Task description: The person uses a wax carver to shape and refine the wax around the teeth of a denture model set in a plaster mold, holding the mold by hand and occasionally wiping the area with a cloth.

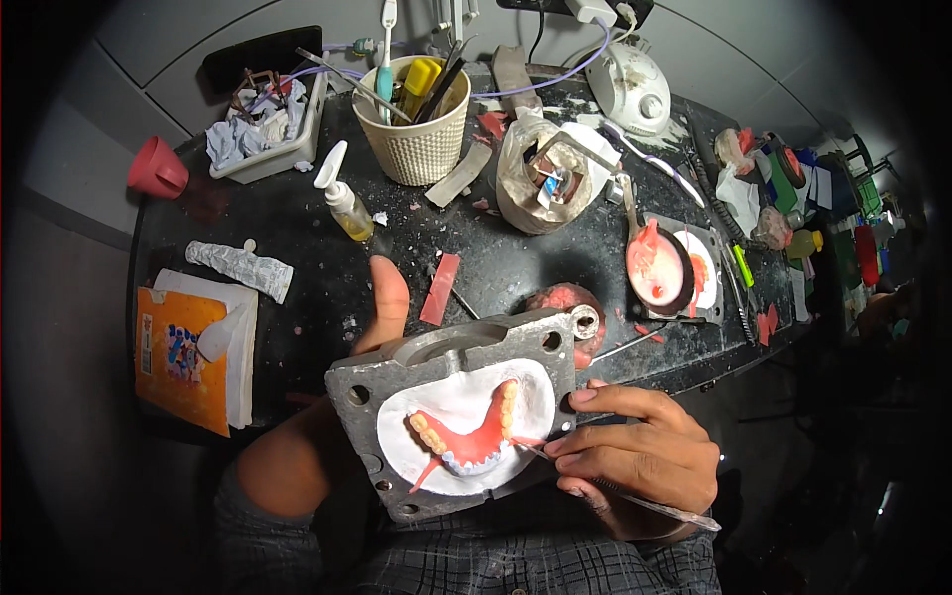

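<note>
Tilted toward me, a grey metal dental flask half (352, 397) is filled with white plaster (397, 451). A red wax denture (476, 436) lies in that plaster, with yellowish back teeth and bluish-white front teeth. Red wax strips run off both its sides. My left hand (385, 302) supports the flask from behind; its thumb sticks up and the other fingers are hidden. Between the fingers of my right hand (645, 456) is a thin metal wax carver (664, 509), its tip at the red wax strip on the denture's right side.
Beyond the flask stand a pan of melted wax (656, 268), a plaster-crusted pot (540, 188), a tool cup (421, 129) and a pump bottle (347, 208). On the left lie an orange book (183, 367) and a crumpled tube (238, 270). A red wax strip (439, 290) rests mid-table.
</note>
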A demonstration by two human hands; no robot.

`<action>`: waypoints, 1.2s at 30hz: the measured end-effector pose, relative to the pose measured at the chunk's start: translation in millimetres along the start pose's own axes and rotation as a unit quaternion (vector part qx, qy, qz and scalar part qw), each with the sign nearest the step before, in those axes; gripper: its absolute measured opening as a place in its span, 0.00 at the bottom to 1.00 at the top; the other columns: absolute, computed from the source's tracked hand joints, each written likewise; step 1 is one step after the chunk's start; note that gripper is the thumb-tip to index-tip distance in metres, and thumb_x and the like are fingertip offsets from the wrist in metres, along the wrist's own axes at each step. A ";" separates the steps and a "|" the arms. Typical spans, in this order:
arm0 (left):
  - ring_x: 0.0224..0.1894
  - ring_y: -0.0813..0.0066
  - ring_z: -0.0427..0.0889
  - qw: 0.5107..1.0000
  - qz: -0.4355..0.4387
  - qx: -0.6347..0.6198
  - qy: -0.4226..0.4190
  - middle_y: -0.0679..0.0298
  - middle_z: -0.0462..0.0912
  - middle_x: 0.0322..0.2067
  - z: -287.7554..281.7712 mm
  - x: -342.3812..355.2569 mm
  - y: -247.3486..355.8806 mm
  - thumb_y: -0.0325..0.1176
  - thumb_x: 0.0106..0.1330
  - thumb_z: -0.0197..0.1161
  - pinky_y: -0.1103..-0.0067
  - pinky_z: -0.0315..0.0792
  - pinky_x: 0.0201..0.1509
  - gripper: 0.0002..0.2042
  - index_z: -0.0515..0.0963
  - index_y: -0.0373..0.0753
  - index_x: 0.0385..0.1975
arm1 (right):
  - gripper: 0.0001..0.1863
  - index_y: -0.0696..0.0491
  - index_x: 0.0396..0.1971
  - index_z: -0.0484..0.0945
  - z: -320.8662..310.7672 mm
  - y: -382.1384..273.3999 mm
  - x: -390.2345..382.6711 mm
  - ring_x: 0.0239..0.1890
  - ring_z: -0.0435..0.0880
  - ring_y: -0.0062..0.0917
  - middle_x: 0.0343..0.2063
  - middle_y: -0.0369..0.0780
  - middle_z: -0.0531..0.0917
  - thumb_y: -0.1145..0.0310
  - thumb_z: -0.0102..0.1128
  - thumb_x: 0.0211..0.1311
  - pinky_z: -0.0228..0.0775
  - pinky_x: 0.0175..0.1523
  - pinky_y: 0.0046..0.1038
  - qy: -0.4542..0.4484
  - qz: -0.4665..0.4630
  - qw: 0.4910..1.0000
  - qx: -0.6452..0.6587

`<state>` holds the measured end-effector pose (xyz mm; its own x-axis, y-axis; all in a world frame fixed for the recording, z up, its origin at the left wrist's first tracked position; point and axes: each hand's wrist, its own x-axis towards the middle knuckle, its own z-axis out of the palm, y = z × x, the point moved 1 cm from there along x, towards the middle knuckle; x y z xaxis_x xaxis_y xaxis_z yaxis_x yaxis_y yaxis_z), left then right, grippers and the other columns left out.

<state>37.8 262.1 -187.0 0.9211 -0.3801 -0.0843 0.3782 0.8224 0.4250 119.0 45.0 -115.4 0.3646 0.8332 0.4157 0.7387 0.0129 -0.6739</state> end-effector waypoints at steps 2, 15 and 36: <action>0.79 0.20 0.47 1.000 0.000 0.005 0.004 0.30 0.46 0.79 0.4 -0.3 -0.6 0.87 0.58 0.41 0.25 0.56 0.70 0.42 0.65 0.82 0.74 | 0.13 0.57 0.35 0.90 -0.1 0.9 -0.6 0.48 0.92 0.38 0.35 0.39 0.92 0.75 0.83 0.48 0.88 0.54 0.37 -0.001 -0.006 1.000 -0.001; 0.80 0.22 0.46 1.000 -0.013 -0.009 0.012 0.31 0.44 0.80 -1.5 -0.5 -2.0 0.88 0.56 0.41 0.26 0.55 0.71 0.44 0.63 0.84 0.75 | 0.12 0.59 0.35 0.90 -4.9 4.7 -1.1 0.47 0.93 0.40 0.34 0.42 0.92 0.75 0.82 0.51 0.90 0.52 0.35 -0.017 -0.032 0.999 -0.007; 0.80 0.22 0.44 0.999 -0.001 -0.036 0.002 0.29 0.40 0.80 -2.2 0.7 -4.2 0.86 0.60 0.44 0.28 0.56 0.72 0.40 0.65 0.84 0.74 | 0.12 0.61 0.38 0.88 -12.1 6.8 -7.6 0.55 0.91 0.43 0.39 0.45 0.92 0.80 0.81 0.54 0.86 0.60 0.38 -0.060 -0.021 0.997 0.035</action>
<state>37.1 259.3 -190.8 0.9206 -0.3803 -0.0890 0.3859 0.8502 0.3582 128.1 32.0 -115.7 0.2599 0.8917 0.3707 0.7090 0.0844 -0.7002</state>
